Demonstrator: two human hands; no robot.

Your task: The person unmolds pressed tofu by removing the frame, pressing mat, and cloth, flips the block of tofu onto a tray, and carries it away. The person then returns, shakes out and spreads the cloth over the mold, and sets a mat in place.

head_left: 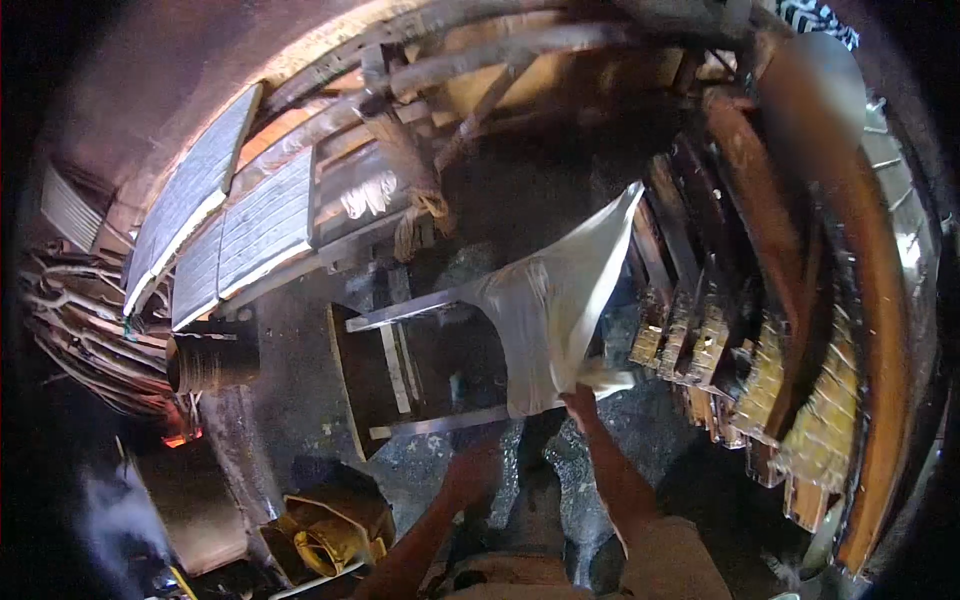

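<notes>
A pale, wet-looking white cloth hangs over one end of a low wooden frame with two long rails and a crosspiece. One corner of the cloth stretches up to a point at the far right. My right hand is closed on the cloth's near edge, where a bunched fold sticks out to the right. My left hand is beside the frame's near rail, dark and smeared; its fingers do not show clearly.
Stacked wooden troughs or racks with yellowish slatted ends line the right side. At left are grey panels, piled branches, a glowing fire and a metal drum. A yellow container stands near my left arm.
</notes>
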